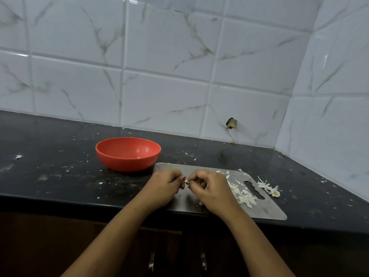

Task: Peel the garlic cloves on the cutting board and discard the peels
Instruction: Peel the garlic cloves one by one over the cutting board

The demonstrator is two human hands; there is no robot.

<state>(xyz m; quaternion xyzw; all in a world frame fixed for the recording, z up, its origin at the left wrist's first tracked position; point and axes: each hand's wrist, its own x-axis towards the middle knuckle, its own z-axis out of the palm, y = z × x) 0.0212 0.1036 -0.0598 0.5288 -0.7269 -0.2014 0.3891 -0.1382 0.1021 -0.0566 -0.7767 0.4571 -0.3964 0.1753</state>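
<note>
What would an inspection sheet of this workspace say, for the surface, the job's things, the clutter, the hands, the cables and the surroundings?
Surface: dark counter, strewn with small white flecks.
Job's things: grey board at the counter's front edge; clove held above it; peels heaped on its right part.
Clutter: red bowl behind the board's left corner, one pale bit inside; stalk scrap on the counter, right of the board.
Hands: left hand and right hand both pinch the clove.
Cables: nothing seen.
Surroundings: tiled wall with a small hole; dark cabinet below.
</note>
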